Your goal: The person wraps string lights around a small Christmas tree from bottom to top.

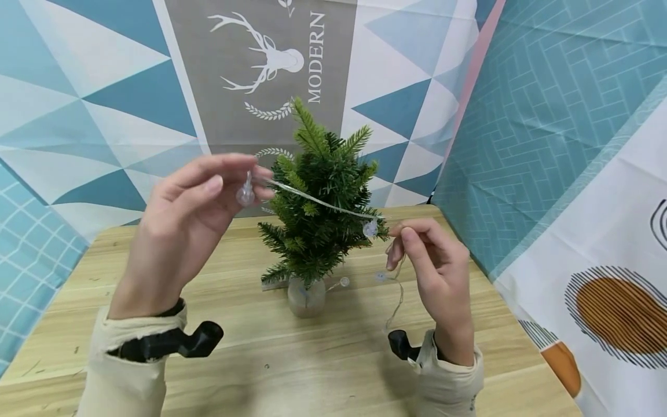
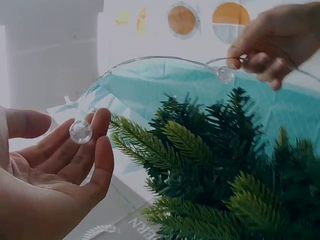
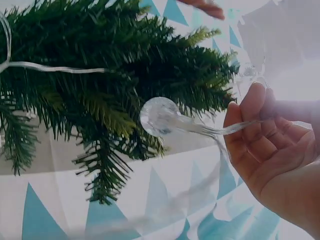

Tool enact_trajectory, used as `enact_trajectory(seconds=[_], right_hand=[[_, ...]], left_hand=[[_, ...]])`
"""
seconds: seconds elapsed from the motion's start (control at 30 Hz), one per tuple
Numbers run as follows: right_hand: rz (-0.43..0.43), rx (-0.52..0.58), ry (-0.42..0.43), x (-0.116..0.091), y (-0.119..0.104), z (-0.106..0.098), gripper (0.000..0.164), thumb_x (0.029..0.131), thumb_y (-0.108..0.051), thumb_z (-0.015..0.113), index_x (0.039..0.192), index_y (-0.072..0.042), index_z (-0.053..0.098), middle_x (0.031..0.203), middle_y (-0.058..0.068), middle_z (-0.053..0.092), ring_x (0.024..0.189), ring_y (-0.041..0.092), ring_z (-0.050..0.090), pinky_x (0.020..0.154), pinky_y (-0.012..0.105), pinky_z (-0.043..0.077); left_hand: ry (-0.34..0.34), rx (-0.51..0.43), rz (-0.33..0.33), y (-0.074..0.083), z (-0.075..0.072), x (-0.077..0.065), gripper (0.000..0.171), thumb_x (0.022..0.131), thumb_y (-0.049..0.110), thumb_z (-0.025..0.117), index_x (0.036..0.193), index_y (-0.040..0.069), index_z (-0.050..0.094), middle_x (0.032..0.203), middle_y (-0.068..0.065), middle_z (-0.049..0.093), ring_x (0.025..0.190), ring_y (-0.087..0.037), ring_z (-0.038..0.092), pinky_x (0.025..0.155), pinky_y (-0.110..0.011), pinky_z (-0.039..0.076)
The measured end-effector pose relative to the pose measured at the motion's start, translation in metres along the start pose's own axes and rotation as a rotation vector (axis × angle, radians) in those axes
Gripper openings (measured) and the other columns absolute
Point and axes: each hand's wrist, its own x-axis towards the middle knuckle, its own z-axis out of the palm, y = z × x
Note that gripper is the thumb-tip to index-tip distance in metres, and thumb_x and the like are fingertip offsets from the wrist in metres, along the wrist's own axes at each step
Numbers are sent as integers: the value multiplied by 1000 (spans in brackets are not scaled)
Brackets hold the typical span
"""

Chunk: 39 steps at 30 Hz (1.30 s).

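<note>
Head: see light string (image 1: 323, 203) slanting across front of tree (image 1: 320, 234), down from left hand (image 1: 190, 211), left of tree, to right hand (image 1: 435, 266), right of tree.
Left wrist: note left fingers apart, bulb (image 2: 81, 131) at palm side.
Right wrist: note right fingers pinching light string.

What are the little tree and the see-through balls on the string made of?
The little tree looks like matt plastic: its needles look stiff and even. The balls look like shiny, clear plastic, maybe glass: they glint and look see-through.
</note>
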Motion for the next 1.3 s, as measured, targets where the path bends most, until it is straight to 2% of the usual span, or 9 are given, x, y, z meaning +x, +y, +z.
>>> enact_trajectory(seconds=[0.13, 0.37, 0.47, 0.57, 0.67, 0.77, 1.03, 1.17, 1.3], right_hand=[[-7, -7, 34, 1, 4, -3, 17, 99, 12, 43, 97, 16, 60, 69, 12, 58, 59, 19, 59, 61, 29, 54], [-19, -14, 124, 3, 11, -6, 17, 99, 11, 45, 96, 17, 60, 71, 12, 54, 58, 19, 57, 60, 28, 52], [-26, -18, 157, 4, 12, -5, 15, 99, 11, 46, 96, 19, 59, 71, 12, 54, 58, 18, 55, 59, 27, 51], [-36, -15, 153, 4, 13, 0, 13, 98, 12, 47, 96, 20, 58, 71, 12, 55, 58, 17, 54, 57, 26, 50], [-44, -19, 96, 3, 13, 9, 12, 97, 13, 48, 97, 18, 59, 71, 14, 56, 58, 17, 55, 55, 25, 50], [-38, -64, 23, 0, 11, 17, 13, 97, 11, 50, 100, 12, 62, 72, 11, 58, 60, 16, 56, 56, 25, 49], [-35, -175, 8, -2, 7, 21, 13, 98, 7, 53, 102, 5, 66, 71, 6, 57, 61, 13, 55, 62, 24, 50], [-46, -268, -28, -1, 8, 22, 14, 98, 4, 56, 103, 0, 68, 71, 1, 58, 63, 10, 56, 69, 25, 52], [-64, -331, -50, 0, 9, 24, 14, 97, 3, 57, 103, -3, 69, 69, -2, 58, 63, 8, 57, 72, 25, 52]], left_hand=[[4, 109, 15, -1, 5, -17, 35, 101, -13, 28, 128, -25, 46, 120, -36, 58, 102, -40, 63, 100, -43, 49], [144, 431, 47, -1, 15, -44, 29, 99, -14, 40, 122, -21, 55, 117, -31, 64, 101, -33, 67, 90, -32, 52], [191, 553, 104, -5, 21, -54, 29, 96, -15, 46, 122, -19, 58, 117, -30, 65, 102, -30, 69, 90, -30, 53], [234, 562, 203, -10, 23, -63, 32, 93, -17, 48, 124, -22, 54, 122, -33, 62, 107, -32, 68, 94, -30, 53], [267, 543, 332, -16, 23, -67, 40, 88, -20, 51, 128, -25, 49, 130, -37, 55, 118, -36, 61, 100, -32, 50], [269, 614, 382, -18, 22, -67, 44, 87, -19, 53, 130, -24, 47, 133, -38, 52, 126, -38, 56, 105, -33, 46], [353, 1312, 255, -20, 21, -64, 50, 90, 3, 64, 139, 4, 57, 130, -13, 65, 102, -19, 68, 100, -20, 46], [304, 1413, 143, -27, 14, -65, 59, 91, 7, 64, 148, 11, 48, 137, -10, 61, 98, -29, 68, 97, -17, 44], [290, 1428, 114, -31, 9, -66, 50, 91, 4, 65, 140, 3, 55, 116, -13, 69, 88, -25, 66, 85, -17, 46]])
